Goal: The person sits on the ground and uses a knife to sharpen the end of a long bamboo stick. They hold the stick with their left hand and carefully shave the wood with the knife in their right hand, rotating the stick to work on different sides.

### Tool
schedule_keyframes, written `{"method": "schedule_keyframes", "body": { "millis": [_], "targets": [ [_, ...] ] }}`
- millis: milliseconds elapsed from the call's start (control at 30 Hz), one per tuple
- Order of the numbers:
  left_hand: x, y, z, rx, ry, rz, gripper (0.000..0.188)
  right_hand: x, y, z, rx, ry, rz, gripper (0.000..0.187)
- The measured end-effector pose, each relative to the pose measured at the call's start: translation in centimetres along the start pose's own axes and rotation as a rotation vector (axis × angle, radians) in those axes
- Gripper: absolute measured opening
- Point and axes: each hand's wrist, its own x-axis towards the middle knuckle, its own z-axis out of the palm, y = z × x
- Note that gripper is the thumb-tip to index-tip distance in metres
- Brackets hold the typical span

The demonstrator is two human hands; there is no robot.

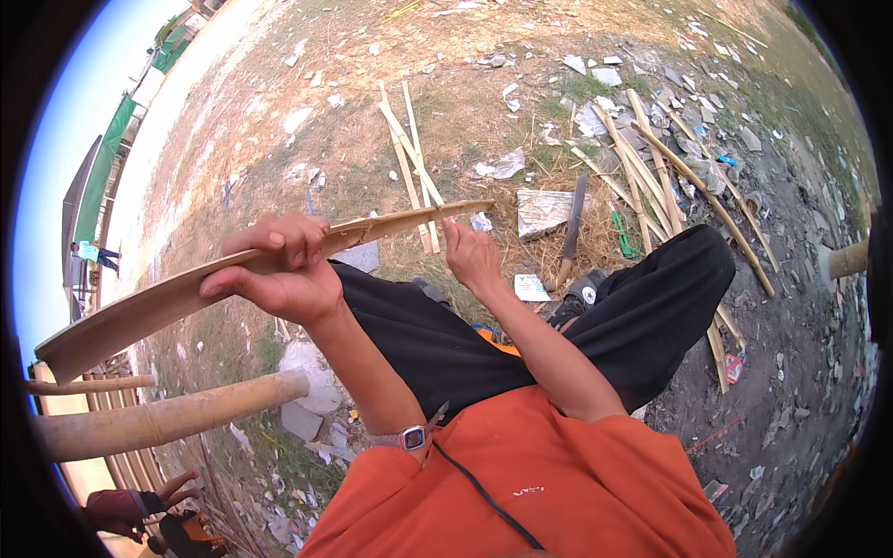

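Observation:
A long split bamboo strip (372, 228) runs slantwise across the view, wide at the left and tapering to the right. My left hand (284, 265) grips its middle, thumb on the near side and fingers over the far side. Toward the thin end, my right hand (473, 256) is closed, its index fingertip against the strip's lower edge; the curled fingers hide whether anything else is inside. Beyond my right hand, a long-bladed knife (576, 214) with a wooden handle leans against a pale block (543, 213). Two thin bamboo strips (409, 167) lie on the ground ahead.
Several more bamboo strips (642, 167) lie scattered to the right, among stone shards and litter. A green object (621, 232) lies beside the knife. One thick bamboo pole (177, 414) extends in from the left. Another person (121, 511) is at the lower left; one stands far off (96, 253).

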Motion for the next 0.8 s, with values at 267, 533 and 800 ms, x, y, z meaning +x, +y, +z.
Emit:
{"method": "schedule_keyframes", "body": {
  "millis": [267,533,800],
  "targets": [
    [-1.2,0.6,-0.2,0.019,0.035,-0.040,0.069,1.4,2.6,0.5,-0.139,-0.073,0.128,0.057],
    [-1.6,0.8,3.0,-0.020,-0.068,0.021,0.064,1.0,14.7,2.7,-0.420,-0.340,0.394,0.051],
    [-1.9,0.5,2.0,0.009,-0.080,0.019,0.068,2.1,9.9,-1.1,-0.063,-0.269,0.358,0.043]
  ]
}}
